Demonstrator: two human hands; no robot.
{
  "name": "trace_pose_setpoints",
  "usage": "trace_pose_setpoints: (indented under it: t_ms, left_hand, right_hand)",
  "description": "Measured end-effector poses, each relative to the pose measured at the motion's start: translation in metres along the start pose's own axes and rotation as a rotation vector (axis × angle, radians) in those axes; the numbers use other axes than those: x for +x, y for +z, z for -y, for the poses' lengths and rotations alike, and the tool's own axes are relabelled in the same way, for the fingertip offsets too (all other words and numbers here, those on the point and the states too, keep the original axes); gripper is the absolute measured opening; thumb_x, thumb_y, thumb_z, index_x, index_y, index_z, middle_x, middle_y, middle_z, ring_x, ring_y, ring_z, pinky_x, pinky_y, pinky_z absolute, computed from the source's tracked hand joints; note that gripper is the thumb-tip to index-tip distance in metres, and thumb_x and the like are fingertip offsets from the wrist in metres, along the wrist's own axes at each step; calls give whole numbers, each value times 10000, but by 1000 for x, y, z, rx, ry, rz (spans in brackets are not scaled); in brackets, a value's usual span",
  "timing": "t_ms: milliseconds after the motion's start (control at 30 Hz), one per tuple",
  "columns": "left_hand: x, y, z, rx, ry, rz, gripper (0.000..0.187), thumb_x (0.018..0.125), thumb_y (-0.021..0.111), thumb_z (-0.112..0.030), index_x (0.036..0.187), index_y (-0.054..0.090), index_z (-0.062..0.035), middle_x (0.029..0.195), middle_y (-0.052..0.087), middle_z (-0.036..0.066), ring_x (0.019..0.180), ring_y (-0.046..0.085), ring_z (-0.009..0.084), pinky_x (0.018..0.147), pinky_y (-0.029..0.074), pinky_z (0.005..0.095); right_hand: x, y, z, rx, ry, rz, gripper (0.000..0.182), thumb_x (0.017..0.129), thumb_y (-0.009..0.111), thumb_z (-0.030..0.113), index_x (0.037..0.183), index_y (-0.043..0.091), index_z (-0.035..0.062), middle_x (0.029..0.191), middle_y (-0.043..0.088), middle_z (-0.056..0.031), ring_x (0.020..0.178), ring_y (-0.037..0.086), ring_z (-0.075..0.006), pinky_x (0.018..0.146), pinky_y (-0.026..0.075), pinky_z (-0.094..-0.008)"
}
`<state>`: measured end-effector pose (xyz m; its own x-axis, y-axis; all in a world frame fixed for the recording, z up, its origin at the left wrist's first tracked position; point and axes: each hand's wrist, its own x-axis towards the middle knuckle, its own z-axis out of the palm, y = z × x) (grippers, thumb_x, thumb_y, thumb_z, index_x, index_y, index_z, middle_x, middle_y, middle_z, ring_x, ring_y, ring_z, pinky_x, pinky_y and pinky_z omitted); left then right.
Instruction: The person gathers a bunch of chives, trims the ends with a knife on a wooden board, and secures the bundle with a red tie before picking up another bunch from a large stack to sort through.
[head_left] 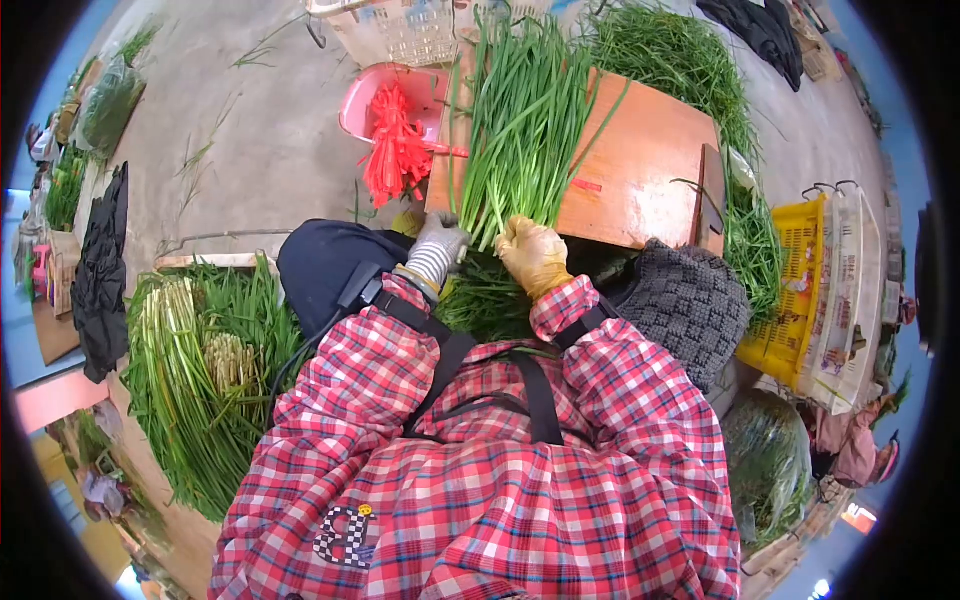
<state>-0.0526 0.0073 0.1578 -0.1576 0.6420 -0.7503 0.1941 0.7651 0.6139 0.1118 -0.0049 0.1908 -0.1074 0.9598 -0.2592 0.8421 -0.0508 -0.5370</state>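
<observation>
A thick bunch of garlic chives (525, 125) lies on an orange-brown wooden board (635, 175), pale stem ends toward me. My right hand (533, 257), in a yellowish rubber glove, is closed on the stem ends at the board's near edge. My left hand (440, 242), in a grey glove with a striped cuff, is beside the stems at left. Its fingers are curled, and a thin green blade runs down toward them; what they hold is hidden. More loose greens (488, 300) lie below my hands, between my knees.
A pink scoop-like container (428, 92) with red ties (393, 150) stands left of the board. Greens are heaped at left (190, 380) and behind the board (670, 60). White baskets (400, 35) stand at the back, a yellow crate (790, 300) at right.
</observation>
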Motion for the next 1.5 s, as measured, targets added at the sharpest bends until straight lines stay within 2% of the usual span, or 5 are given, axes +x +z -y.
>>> trace_pose_setpoints:
  t_ms: [300,867,933,1133,1500]
  left_hand:
    - [9,18,-15,354,668,-67,366,738,586,-71,1101,542,-49,858,648,143,753,635,241,695,503,343]
    - [66,-4,-41,253,659,-315,362,754,632,-148,1092,592,-26,938,658,166,874,638,278,813,492,370]
    - [59,-1,-46,137,541,-272,328,761,628,-124,1071,600,-21,905,660,157,838,640,264,796,496,358]
    - [-11,28,-73,358,1390,-150,277,736,592,9,997,639,-72,1008,628,128,984,579,298,900,449,373]
    - [-1,60,-52,793,1314,-84,412,705,604,-106,1116,619,-138,1181,576,113,1185,453,375,1013,324,475]
  right_hand:
    - [-13,22,-6,-82,-110,-77,189,783,595,283,817,582,98,757,637,-132,730,626,-341,628,494,-444]
    - [38,5,-117,722,174,-298,239,829,608,250,858,641,15,719,646,-116,600,613,-190,597,482,-318]
    - [47,0,-119,497,229,-370,176,823,613,190,867,632,20,702,644,-97,599,607,-192,574,472,-306]
    - [50,-53,-87,373,12,-584,193,772,621,69,964,634,75,759,593,-83,701,598,-230,674,484,-362]
    - [107,-52,-56,-133,-130,-215,173,760,636,163,928,649,122,919,584,-98,933,579,-288,783,472,-391]
